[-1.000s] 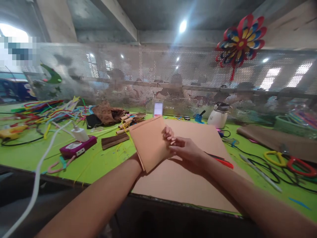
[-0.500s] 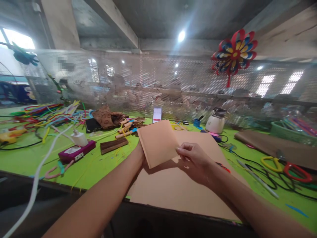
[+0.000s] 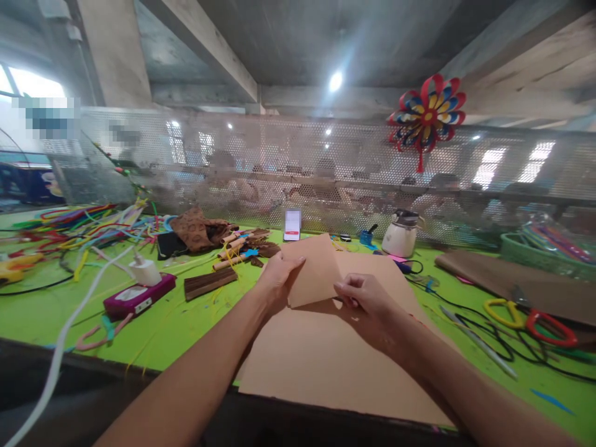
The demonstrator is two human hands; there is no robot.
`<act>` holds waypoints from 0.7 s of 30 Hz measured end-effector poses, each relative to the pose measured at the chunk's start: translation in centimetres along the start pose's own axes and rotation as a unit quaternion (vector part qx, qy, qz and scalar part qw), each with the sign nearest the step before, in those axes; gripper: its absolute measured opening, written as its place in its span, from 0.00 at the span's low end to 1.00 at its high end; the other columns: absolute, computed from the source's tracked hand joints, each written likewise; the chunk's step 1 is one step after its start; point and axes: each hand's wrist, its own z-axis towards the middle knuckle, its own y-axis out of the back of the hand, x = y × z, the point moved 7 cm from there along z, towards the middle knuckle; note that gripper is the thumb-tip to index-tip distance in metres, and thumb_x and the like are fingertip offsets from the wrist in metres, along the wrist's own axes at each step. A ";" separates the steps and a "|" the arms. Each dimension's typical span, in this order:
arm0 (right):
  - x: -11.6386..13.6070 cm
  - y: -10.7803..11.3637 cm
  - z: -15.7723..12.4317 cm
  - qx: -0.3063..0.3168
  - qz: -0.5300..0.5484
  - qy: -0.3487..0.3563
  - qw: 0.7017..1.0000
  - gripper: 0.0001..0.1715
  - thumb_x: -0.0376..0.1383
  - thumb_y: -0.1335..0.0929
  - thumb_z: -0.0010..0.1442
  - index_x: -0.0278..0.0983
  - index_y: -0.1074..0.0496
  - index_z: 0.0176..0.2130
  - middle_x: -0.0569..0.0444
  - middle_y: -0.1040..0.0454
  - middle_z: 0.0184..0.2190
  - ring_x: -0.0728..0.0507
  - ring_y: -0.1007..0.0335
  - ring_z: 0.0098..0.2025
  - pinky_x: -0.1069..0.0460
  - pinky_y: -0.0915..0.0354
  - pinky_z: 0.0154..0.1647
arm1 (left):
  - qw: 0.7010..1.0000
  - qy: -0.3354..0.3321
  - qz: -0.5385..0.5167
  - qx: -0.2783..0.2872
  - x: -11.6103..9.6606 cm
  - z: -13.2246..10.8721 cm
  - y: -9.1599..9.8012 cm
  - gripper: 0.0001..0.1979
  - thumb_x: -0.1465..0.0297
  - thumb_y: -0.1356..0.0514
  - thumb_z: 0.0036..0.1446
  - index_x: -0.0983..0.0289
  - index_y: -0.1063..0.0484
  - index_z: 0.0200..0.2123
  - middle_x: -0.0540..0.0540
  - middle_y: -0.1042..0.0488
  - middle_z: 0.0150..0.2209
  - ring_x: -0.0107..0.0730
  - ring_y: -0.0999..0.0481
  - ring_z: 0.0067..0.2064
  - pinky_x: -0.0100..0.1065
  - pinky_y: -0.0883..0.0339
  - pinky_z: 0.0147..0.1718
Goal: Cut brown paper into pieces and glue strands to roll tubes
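Note:
My left hand [image 3: 282, 273] grips the left edge of a small tan piece of card [image 3: 316, 273], its thumb lying on the front face and its other fingers hidden behind. At the lower right corner, my right hand [image 3: 361, 290] pinches the same card between thumb and curled fingers. The card is held tilted above a large sheet of tan card [image 3: 335, 360] that lies on the green table [image 3: 200, 323] and reaches its front edge. A shadow of the hands falls on the sheet.
A purple power strip [image 3: 139, 295], brown corrugated strip [image 3: 209, 284] and rolled card tubes [image 3: 233, 248] lie left. A phone [image 3: 292, 225] stands behind the card. On the right are a white jug [image 3: 399, 236], scissors [image 3: 549, 328], a pen [image 3: 479, 341] and black cable [image 3: 493, 335].
My left hand has shifted from behind the card to its left edge, so its thumb now shows in front. The card has turned a little, and the camera view has tipped slightly upward.

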 end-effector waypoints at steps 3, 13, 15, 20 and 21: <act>-0.1 -0.7 -0.2 0.036 -0.007 -0.009 0.999 0.19 0.44 0.29 0.44 0.36 0.37 0.16 0.60 0.41 0.11 0.53 0.48 0.14 0.54 0.53 0.17 | 0.998 -0.028 0.056 0.006 -0.7 0.2 0.3 0.26 0.67 0.29 0.41 0.64 0.29 0.46 0.62 0.22 0.43 0.42 0.22 0.36 0.43 0.27 0.37; 2.8 0.8 -0.6 0.022 -0.045 0.052 0.997 0.23 0.50 0.30 0.50 0.36 0.37 0.19 0.61 0.40 0.15 0.53 0.49 0.19 0.54 0.54 0.21 | 0.985 -0.019 0.138 0.099 -1.1 -1.1 -1.8 0.23 0.65 0.30 0.43 0.66 0.29 0.43 0.62 0.22 0.39 0.40 0.22 0.34 0.39 0.29 0.34; 2.4 0.9 -0.3 0.029 0.018 0.049 0.998 0.25 0.51 0.29 0.48 0.37 0.39 0.19 0.62 0.42 0.14 0.54 0.53 0.18 0.54 0.55 0.20 | 0.985 -0.008 0.130 0.114 -1.1 -1.4 -2.3 0.23 0.66 0.30 0.43 0.67 0.29 0.43 0.63 0.22 0.41 0.42 0.22 0.35 0.40 0.29 0.36; 0.9 1.2 0.0 -0.034 0.060 0.040 0.997 0.28 0.54 0.28 0.45 0.37 0.41 0.19 0.64 0.45 0.14 0.54 0.54 0.18 0.55 0.54 0.20 | 0.984 0.022 0.142 0.109 -0.4 -1.4 -2.2 0.17 0.63 0.32 0.48 0.65 0.28 0.40 0.60 0.22 0.38 0.39 0.23 0.35 0.39 0.30 0.37; 0.7 1.2 0.0 -0.046 0.052 0.038 0.997 0.28 0.55 0.28 0.45 0.38 0.42 0.19 0.64 0.46 0.14 0.54 0.53 0.18 0.55 0.52 0.20 | 0.982 0.035 0.144 0.116 -0.1 -1.3 -2.1 0.16 0.63 0.33 0.49 0.65 0.28 0.39 0.60 0.22 0.37 0.39 0.23 0.35 0.39 0.30 0.37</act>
